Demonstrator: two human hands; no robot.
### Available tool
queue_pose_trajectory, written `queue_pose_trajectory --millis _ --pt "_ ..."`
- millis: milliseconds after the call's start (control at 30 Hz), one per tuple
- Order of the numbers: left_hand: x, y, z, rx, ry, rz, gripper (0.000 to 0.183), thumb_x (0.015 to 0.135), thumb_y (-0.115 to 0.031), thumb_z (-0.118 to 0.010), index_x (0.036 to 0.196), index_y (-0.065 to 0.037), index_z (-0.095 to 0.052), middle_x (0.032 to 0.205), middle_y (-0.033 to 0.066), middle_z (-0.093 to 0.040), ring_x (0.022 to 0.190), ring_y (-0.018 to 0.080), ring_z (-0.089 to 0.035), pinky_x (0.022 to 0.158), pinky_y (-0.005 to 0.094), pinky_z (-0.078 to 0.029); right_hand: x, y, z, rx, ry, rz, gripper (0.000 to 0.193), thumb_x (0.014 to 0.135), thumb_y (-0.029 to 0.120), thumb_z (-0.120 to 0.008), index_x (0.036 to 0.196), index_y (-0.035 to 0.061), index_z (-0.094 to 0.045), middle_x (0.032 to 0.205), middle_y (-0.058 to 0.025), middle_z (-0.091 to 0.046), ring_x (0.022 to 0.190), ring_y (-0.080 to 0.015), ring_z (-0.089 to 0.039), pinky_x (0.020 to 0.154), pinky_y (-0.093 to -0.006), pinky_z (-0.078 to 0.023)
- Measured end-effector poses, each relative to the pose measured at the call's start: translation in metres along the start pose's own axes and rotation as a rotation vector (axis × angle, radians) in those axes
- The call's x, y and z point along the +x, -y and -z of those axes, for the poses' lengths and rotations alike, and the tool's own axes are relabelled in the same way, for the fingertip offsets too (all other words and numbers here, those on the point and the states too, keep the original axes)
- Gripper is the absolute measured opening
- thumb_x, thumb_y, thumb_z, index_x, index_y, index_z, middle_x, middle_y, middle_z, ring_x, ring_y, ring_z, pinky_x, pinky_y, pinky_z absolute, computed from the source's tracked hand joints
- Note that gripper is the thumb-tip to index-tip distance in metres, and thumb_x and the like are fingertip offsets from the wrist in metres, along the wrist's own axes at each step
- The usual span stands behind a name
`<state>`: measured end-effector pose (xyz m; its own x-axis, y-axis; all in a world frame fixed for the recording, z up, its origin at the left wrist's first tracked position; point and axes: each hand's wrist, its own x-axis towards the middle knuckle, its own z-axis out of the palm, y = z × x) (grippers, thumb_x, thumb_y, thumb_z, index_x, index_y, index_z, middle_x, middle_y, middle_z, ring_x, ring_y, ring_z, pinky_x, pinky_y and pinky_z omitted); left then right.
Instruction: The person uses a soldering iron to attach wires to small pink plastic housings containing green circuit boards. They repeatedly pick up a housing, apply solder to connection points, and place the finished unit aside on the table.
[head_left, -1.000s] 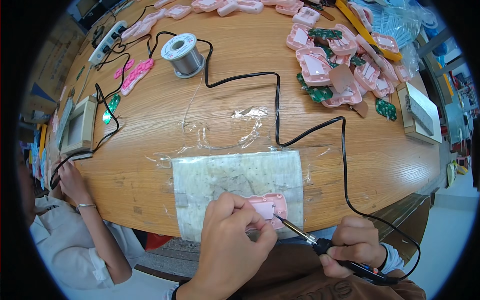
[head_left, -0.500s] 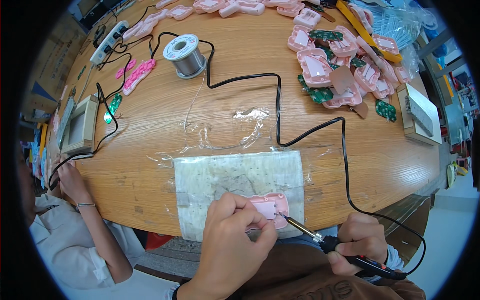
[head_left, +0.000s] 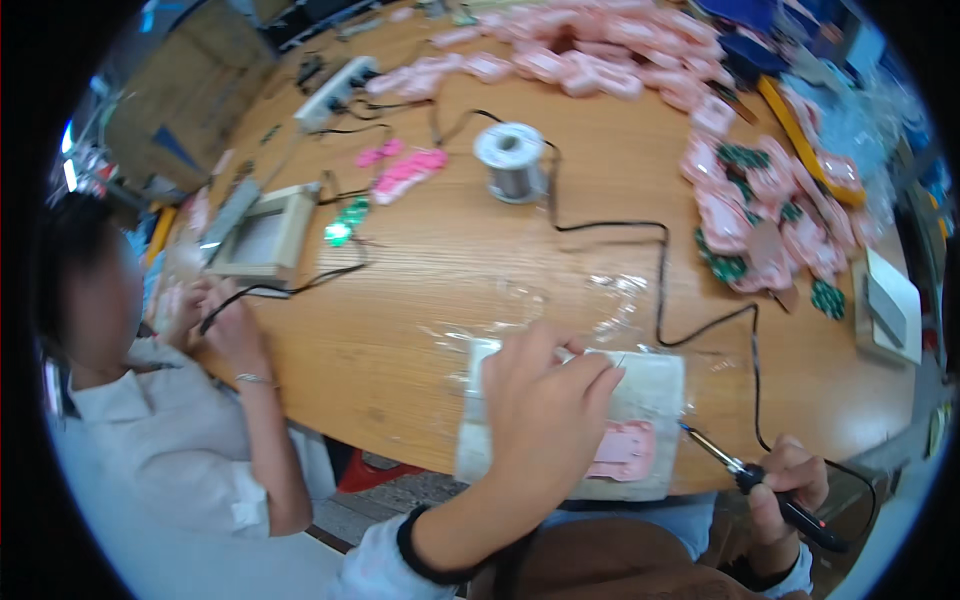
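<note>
My left hand (head_left: pixel 545 405) is raised over the pale work pad (head_left: pixel 655 395), thumb and forefinger pinched on what looks like thin solder wire, its end just showing. Below its fingertips, a pink plastic shell (head_left: pixel 630 450) lies on the pad, partly hidden by the hand. To the right, my right hand (head_left: pixel 785 485) grips the black handle of a soldering iron (head_left: pixel 728 460). The iron's tip points up and left beside the pad's right edge, apart from the shell. A spool of solder wire (head_left: pixel 512 165) stands farther back on the table.
Pink shells and green circuit boards (head_left: pixel 742 155) are heaped at the right, near a white block (head_left: pixel 890 305). More pink shells (head_left: pixel 580 60) line the back. The iron's black cord (head_left: pixel 662 270) crosses the table. A co-worker's hands (head_left: pixel 230 320) are at the left, beside a frame (head_left: pixel 265 235).
My left hand has lifted off the pink shell, up and away. The soldering iron has moved right, off the shell. The whole view has shifted, showing more of the co-worker.
</note>
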<state>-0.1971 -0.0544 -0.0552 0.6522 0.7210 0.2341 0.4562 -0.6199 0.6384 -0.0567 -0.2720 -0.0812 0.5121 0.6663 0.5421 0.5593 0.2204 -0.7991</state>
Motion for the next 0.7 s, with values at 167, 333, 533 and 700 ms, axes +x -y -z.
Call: queue_pose_trajectory --millis 167,333,533,700 --pt "0.031 0.045 0.024 0.267 -0.121 -0.012 0.012 0.072 -0.012 -0.074 0.083 -0.008 -0.073 0.093 0.0082 -0.060 0.091 0.0265 -0.053 0.084 0.0407 -0.038 -0.007 -0.006 0.005 -0.055 -0.027 -0.118 0.029 0.079 0.019 -0.068 0.081 0.0088 -0.041 0.062 -0.0017 -0.040 0.059 -0.0123 -0.036 0.056 -0.0277 -0.028" --pt "0.081 0.130 0.077 0.725 -0.399 0.127 0.018 0.069 -0.014 -0.077 0.087 -0.011 -0.075 0.097 0.0079 -0.058 0.099 0.0277 -0.051 0.087 0.0437 -0.038 -0.002 -0.015 0.005 -0.060 -0.025 -0.125 0.028 0.078 0.018 -0.067 0.082 0.0082 -0.041 0.062 -0.0017 -0.038 0.060 -0.0126 -0.035 0.057 -0.0279 -0.028" --pt "0.107 0.170 0.083 0.762 -0.339 0.090 0.016 0.075 -0.013 -0.072 0.090 -0.008 -0.072 0.099 0.0106 -0.057 0.099 0.0273 -0.050 0.088 0.0410 -0.037 0.003 -0.014 0.000 -0.072 -0.016 -0.103 0.026 0.078 0.016 -0.066 0.082 0.0085 -0.041 0.063 -0.0022 -0.039 0.059 -0.0129 -0.035 0.057 -0.0278 -0.029" --pt "0.093 0.108 0.098 -0.410 -0.280 0.138 0.016 0.090 -0.013 -0.060 0.089 0.001 -0.067 0.083 0.0083 -0.069 0.073 0.0122 -0.059 0.070 0.0262 -0.046 0.017 0.000 -0.010 -0.038 -0.124 -0.210 0.034 0.082 0.025 -0.068 0.084 0.0087 -0.038 0.063 -0.0020 -0.039 0.054 -0.0100 -0.037 0.047 -0.0223 -0.033"
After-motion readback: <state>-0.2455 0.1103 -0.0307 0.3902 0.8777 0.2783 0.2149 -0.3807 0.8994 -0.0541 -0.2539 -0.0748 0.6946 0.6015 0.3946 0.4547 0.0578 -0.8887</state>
